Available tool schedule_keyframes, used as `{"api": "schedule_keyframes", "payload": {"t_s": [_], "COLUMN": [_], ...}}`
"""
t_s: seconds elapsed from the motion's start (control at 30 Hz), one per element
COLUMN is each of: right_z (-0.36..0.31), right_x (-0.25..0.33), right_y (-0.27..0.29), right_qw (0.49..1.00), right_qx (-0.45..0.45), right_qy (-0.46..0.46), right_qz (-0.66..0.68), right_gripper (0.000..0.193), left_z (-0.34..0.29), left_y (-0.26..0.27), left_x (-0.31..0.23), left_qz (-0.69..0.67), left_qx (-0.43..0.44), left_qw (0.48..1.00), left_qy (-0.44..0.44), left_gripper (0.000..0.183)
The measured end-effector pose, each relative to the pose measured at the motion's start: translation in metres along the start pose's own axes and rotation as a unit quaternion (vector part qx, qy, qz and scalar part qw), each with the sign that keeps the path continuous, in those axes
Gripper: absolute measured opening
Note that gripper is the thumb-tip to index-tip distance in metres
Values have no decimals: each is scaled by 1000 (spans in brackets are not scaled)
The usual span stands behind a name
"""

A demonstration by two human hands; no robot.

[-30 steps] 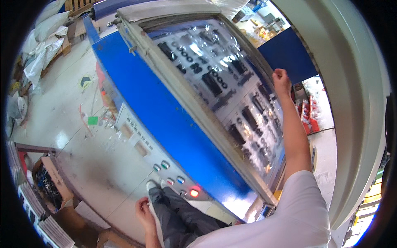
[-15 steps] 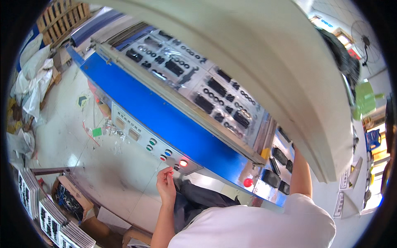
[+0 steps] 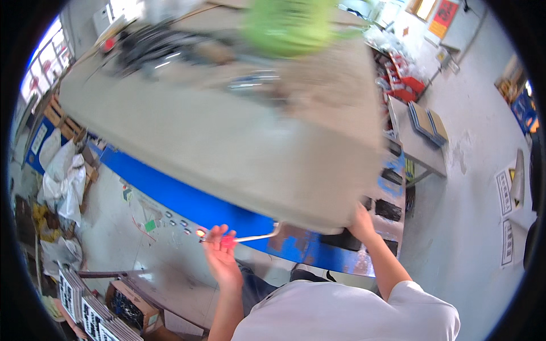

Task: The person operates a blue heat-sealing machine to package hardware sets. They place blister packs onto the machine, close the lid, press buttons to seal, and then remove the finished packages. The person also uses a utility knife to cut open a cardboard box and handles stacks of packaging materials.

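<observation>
A broad beige machine lid [image 3: 244,153], blurred by motion, spans the middle of the view and hides the bed beneath. My left hand [image 3: 222,264] is closed on a red handle [image 3: 228,241] at the end of a bent metal rod [image 3: 256,236], in front of the lid. At the lid's right corner, my right hand [image 3: 362,224] grips its edge, fingers partly hidden and smeared. Just beside that hand lie black blocks [image 3: 389,210] on the blue-and-bare-metal table end. Blue machine front [image 3: 176,184] shows below the lid.
Stacked printed panels [image 3: 94,310] and a cardboard box of dark items [image 3: 133,307] stand at lower left. White sacks [image 3: 62,176] lie farther left. A green container [image 3: 290,28] and dark cables [image 3: 162,48] sit on top of the lid. A side table [image 3: 418,153] stands at right.
The lid has come lower and now covers the black parts that showed on the bed. My left hand has moved from near the control panel to the red handle. My right hand has come into view.
</observation>
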State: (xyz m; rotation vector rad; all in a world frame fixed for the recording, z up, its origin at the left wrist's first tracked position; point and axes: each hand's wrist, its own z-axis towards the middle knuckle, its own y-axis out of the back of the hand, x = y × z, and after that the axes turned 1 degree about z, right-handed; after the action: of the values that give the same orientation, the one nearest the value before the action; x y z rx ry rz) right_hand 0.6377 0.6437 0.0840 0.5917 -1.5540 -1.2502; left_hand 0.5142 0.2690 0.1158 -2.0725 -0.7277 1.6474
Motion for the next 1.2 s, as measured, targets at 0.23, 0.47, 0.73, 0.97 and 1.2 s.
{"api": "schedule_keyframes", "payload": {"t_s": [0.23,0.47,0.73,0.97,1.2], "right_z": [48,198,236,216,176], "right_x": [29,87,85,48,-14], "right_y": [19,-16,-47,24,44], "right_qw": [951,776,793,734,726], "right_qx": [24,-31,-46,-36,7], "right_qy": [-114,-195,-178,-156,-158], "right_qz": [288,599,581,660,670], "right_gripper": [40,44,49,37,38], "left_z": [6,-27,-31,-20,-43], "left_y": [-59,-110,-53,-133,-157], "left_x": [13,0,73,96,99], "left_qz": [-109,30,438,833,643], "left_qx": [-60,-42,-26,102,117], "left_qw": [990,972,886,472,680], "left_qy": [-70,-230,-152,-268,-333], "left_gripper": [42,44,60,72,12]}}
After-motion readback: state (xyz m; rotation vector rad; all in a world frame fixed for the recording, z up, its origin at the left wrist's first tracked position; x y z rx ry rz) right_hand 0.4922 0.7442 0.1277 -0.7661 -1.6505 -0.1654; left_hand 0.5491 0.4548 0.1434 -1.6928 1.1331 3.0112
